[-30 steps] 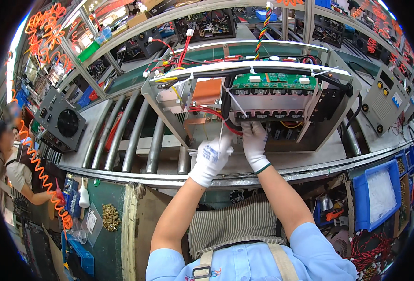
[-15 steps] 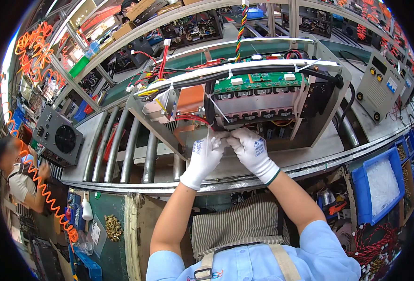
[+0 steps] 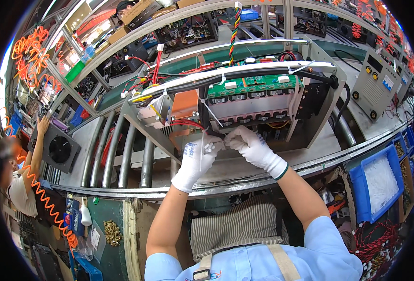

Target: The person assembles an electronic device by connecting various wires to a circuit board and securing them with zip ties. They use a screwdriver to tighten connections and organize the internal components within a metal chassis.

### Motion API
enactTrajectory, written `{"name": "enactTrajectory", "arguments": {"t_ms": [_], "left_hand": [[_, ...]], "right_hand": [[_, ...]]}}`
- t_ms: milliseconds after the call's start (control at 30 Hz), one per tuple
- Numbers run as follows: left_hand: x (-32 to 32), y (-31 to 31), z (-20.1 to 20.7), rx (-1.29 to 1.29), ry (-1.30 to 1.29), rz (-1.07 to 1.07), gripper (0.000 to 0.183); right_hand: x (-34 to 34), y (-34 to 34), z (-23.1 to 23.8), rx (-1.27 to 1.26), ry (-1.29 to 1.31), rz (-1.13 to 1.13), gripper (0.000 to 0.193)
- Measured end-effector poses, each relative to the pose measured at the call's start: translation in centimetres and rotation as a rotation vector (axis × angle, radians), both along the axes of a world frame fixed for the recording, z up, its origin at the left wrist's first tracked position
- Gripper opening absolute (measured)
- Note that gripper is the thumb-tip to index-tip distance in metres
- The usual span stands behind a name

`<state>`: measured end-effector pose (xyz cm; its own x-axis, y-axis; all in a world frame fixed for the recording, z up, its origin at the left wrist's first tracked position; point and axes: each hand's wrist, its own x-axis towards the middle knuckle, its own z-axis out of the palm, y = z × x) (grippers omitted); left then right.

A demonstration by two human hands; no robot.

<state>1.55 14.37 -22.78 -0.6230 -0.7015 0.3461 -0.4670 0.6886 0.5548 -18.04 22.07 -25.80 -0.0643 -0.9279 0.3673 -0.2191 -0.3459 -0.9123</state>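
Largest first: roller conveyor runs left-right across the station. Open metal chassis sits on it in front of the person, upright, long axis also left-right along the line, one long open side facing the person. Grey panelled unit stands well apart to its right, grey fan unit to its left.

Green circuit board lies lengthwise inside the chassis, under the near top rail. Left hand and right hand, both in white gloves, meet low at the open side, fingertips just beside each other. Fingers on both are curled, tips drawn in; can't tell if they're clamped on anything.

Copper-coloured block is up-left of the hands. Black cable bundle drops from the rail toward the fingertips, long axis near vertical. Red wires come in from its left. Diagonal white cable tie points down-right off the bundle; upright white cable tie crosses in front of the left glove.
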Motion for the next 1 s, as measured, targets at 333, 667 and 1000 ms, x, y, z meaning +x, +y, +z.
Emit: {"name": "enactTrajectory", "arguments": {"t_ms": [333,667,1000], "left_hand": [[0.0,0.5,1.3,-0.097,0.095,-0.116,0.017],[-0.6,1.8,0.9,0.039,0.133,-0.037,0.02],[0.7,0.5,0.0,-0.092,0.083,-0.028,0.019]], "right_hand": [[1.6,0.8,2.9,-0.086,0.375,-0.132,0.021],[1.6,1.5,3.1,-0.133,0.501,-0.185,0.022],[0.8,0.6,3.1,0.128,-0.088,-0.028,0.021]]}}
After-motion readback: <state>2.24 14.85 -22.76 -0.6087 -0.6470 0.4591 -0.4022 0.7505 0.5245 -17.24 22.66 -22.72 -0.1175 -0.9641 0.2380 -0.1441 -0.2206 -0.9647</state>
